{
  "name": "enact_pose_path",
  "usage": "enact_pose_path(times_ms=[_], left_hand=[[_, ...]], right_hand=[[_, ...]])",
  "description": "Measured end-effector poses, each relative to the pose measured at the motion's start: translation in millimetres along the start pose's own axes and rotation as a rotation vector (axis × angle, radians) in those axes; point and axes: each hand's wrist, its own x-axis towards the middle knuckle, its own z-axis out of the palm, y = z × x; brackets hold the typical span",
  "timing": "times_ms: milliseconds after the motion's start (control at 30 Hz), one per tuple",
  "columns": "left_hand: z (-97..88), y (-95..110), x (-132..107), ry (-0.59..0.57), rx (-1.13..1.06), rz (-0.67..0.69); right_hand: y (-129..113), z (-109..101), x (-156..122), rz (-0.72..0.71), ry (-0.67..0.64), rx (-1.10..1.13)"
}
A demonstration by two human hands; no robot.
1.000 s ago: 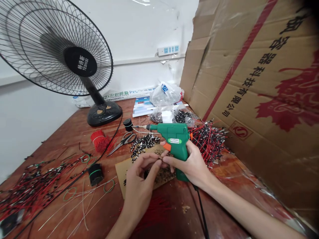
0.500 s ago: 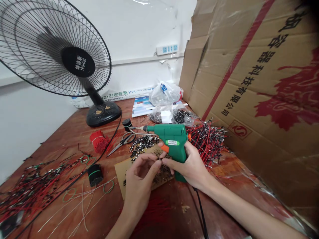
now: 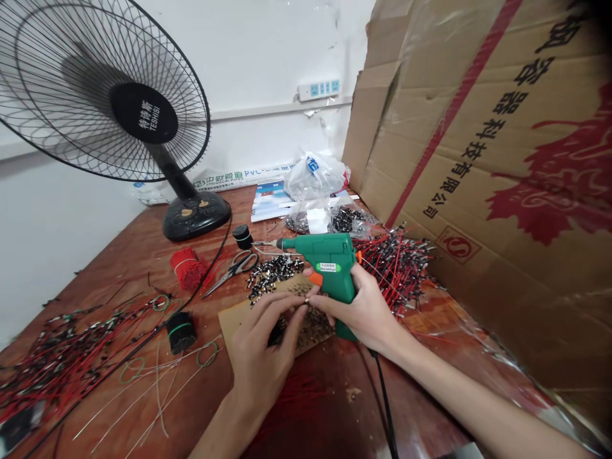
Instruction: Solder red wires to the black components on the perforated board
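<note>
My right hand (image 3: 366, 306) is wrapped round the grip of a green soldering gun (image 3: 332, 255) with an orange trigger. The gun's metal tip points left. With thumb and forefinger stretched past the grip, the same hand meets the fingertips of my left hand (image 3: 268, 338). My left hand pinches a tiny part (image 3: 306, 301), pale at one end and too small to name. Under both hands lies a tan board (image 3: 234, 325) covered with dark specks. A pile of small black and silver connectors (image 3: 272, 273) sits just beyond it.
Scissors (image 3: 234, 271), a red wire bundle (image 3: 185, 268) and black wire bundles (image 3: 180, 333) lie left. Finished-looking red wires (image 3: 396, 261) are heaped right, beside a large carton (image 3: 478, 191). A fan (image 3: 196, 217) and plastic bags (image 3: 315, 178) stand at the back.
My left fingers have shifted and straightened somewhat, and a pale end now shows at the fingertips. The soldering gun stays in my right hand, slightly higher and further left in view.
</note>
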Motion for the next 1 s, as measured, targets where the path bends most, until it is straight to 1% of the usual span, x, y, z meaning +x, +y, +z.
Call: enact_pose_path(times_ms=[200,333,533,733,800,867,933,1000], left_hand=[[-1.2,-2.2,1.4,-0.058,-0.01,-0.009],[-1.5,-3.3,2.9,-0.108,-0.035,-0.059],[-4.0,-6.8,6.5,-0.166,-0.043,-0.097],[-6.6,-11.3,8.2,-0.231,-0.06,-0.188],[-5.5,-12.1,7.4,-0.229,-0.059,-0.178],[-2.3,-13.8,5.3,-0.244,-0.039,-0.137],[2.5,-17.1,1.7,-0.304,0.036,-0.069],[8.1,-21.4,-2.8,-0.401,0.158,0.0]], right_hand=[[1.2,-2.6,2.9,-0.008,-0.005,-0.019],[3.8,-3.0,4.2,-0.015,-0.003,-0.043],[10.5,-4.4,4.4,-0.041,0.026,-0.088],[13.4,-3.0,4.8,-0.044,0.016,-0.09],[11.0,-2.6,5.0,-0.043,0.031,-0.084],[7.3,-3.1,5.1,-0.048,0.063,-0.072],[3.5,-4.3,4.9,-0.061,0.098,-0.061],[0.7,-5.7,4.5,-0.08,0.124,-0.046]])
